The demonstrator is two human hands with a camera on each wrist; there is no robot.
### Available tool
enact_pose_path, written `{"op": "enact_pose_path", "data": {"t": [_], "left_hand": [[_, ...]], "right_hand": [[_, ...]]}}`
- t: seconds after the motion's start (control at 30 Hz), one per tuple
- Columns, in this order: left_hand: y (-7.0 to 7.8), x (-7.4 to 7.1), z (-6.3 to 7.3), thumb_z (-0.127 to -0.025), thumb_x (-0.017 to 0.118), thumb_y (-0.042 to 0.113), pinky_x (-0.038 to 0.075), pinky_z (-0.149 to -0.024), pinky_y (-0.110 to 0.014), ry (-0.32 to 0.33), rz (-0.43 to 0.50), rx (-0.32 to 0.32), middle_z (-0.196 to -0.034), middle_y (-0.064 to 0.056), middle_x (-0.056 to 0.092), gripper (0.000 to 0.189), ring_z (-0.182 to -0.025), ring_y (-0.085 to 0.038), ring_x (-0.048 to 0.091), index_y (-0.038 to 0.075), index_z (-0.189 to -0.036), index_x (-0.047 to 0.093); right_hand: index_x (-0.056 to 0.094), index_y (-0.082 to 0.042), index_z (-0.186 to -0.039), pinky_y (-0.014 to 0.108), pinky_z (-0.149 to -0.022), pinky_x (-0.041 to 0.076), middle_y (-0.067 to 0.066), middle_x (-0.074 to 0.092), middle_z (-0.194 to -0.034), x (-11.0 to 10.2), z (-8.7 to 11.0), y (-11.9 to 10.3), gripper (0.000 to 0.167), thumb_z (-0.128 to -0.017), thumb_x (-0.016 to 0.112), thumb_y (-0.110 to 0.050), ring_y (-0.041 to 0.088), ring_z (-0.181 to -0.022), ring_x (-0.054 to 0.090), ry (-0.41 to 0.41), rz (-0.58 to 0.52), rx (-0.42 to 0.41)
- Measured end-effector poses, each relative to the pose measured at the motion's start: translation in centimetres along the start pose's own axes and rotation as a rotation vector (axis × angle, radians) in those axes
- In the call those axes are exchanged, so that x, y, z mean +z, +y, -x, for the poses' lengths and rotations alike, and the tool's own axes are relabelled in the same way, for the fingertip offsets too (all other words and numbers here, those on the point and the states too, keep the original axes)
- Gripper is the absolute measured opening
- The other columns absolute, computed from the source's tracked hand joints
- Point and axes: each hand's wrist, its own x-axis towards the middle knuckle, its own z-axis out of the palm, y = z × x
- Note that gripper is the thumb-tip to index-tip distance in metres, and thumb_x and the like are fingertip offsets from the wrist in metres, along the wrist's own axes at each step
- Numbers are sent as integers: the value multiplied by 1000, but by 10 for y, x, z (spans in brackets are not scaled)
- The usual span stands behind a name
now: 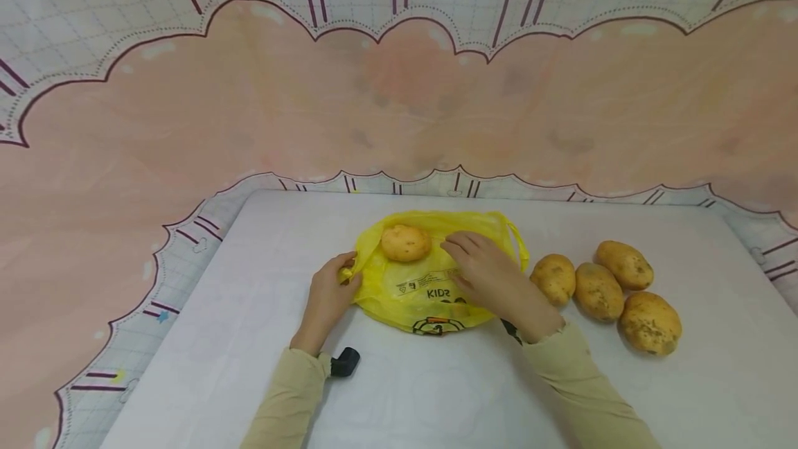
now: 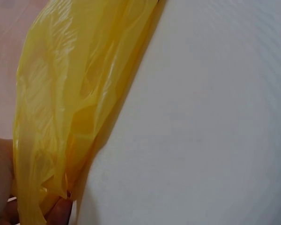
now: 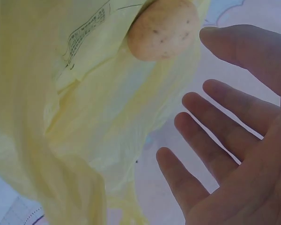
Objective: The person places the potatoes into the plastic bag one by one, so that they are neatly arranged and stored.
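Observation:
A thin yellow plastic bag (image 1: 380, 289) with printed lettering lies spread in the middle of the white table. One potato (image 1: 406, 242) is at the far left part of the bag; in the right wrist view that potato (image 3: 163, 30) shows against the yellow film. My left hand (image 1: 329, 293) pinches the bag's left edge between thumb and fingers, and in the left wrist view the gathered film (image 2: 61, 117) runs up from the fingertips. Over the right half of the bag is my right hand (image 1: 489, 272), its fingers spread and relaxed, holding nothing.
Several loose potatoes (image 1: 598, 292) sit together on the table to the right of the bag, close to my right wrist. A bag handle loop (image 1: 519, 244) sticks out at the right. Behind the table (image 1: 187, 366) hangs a patterned pink cloth (image 1: 399, 109).

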Motion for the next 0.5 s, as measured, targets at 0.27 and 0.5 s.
{"op": "enact_pose_path", "data": {"t": [0.27, 0.5], "left_hand": [[0, 0, 0, -93, 66, 10, 53, -93, -44, -3, -6, 9, -123, -19, 65, 44, -113, -32, 59, 1, -135, 58], [0, 1, 0, -92, 67, 9, 49, -98, -47, 2, -12, 7, -123, -19, 65, 43, -115, -33, 59, 1, -134, 58]], "right_hand": [[59, 2, -131, 45, -109, 43, 16, 59, -132, -7, 13, 6, 55, -84, 80, -17, 33, -126, 53, -11, 13, 1], [59, 2, -130, 45, -107, 45, 16, 59, -132, -9, 23, 11, 55, -82, 81, -13, 33, -125, 54, -25, 29, 2]]}}
